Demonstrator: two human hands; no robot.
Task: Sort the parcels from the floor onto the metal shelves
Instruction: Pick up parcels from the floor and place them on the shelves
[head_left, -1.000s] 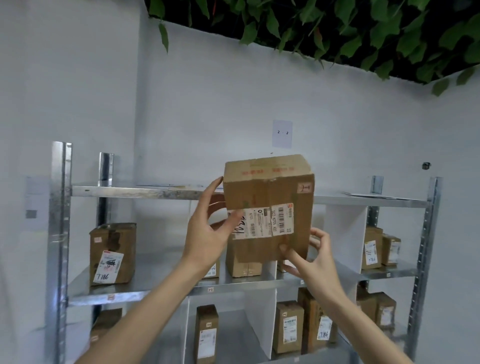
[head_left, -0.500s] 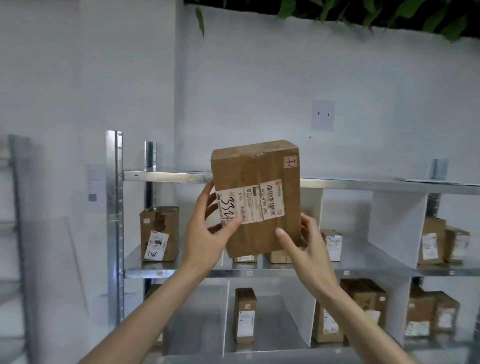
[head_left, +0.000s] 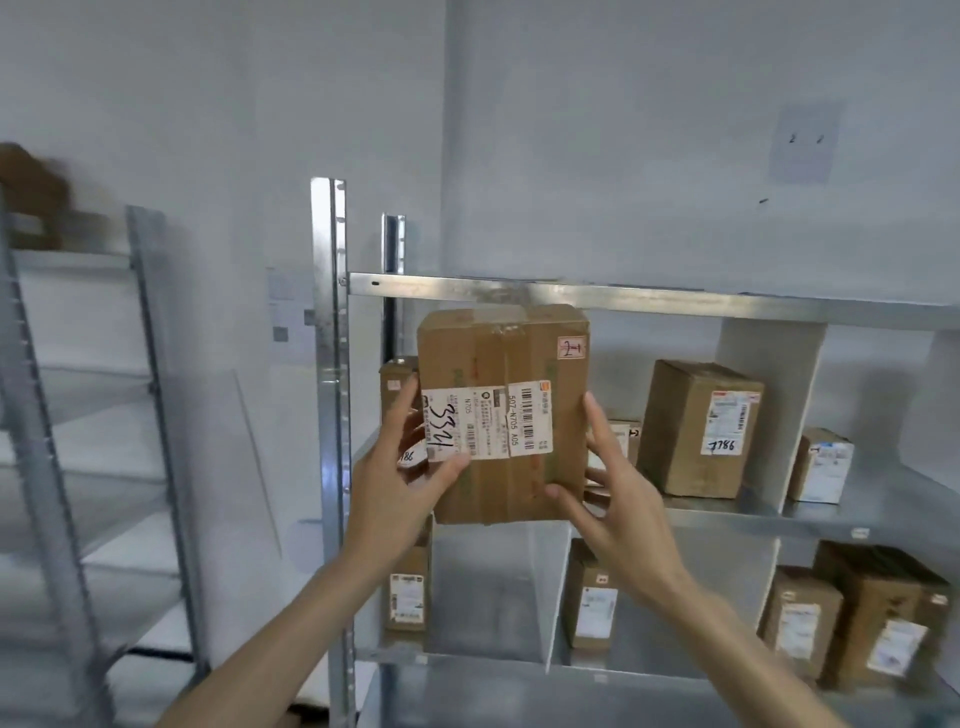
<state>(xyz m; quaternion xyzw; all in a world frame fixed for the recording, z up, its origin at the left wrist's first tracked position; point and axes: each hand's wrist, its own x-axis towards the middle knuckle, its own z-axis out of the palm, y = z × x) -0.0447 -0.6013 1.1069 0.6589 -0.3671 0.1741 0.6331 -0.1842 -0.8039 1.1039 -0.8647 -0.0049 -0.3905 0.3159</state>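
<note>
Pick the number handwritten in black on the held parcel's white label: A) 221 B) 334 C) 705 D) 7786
B: the parcel, held between the left hand and right hand, shows 334 in black marker at the left end of its label.

White walls (head_left: 597, 130) meet in a corner at upper centre. A paper sheet (head_left: 802, 141) hangs at upper right. A second, blurred rack (head_left: 78, 415) stands at left.
</note>
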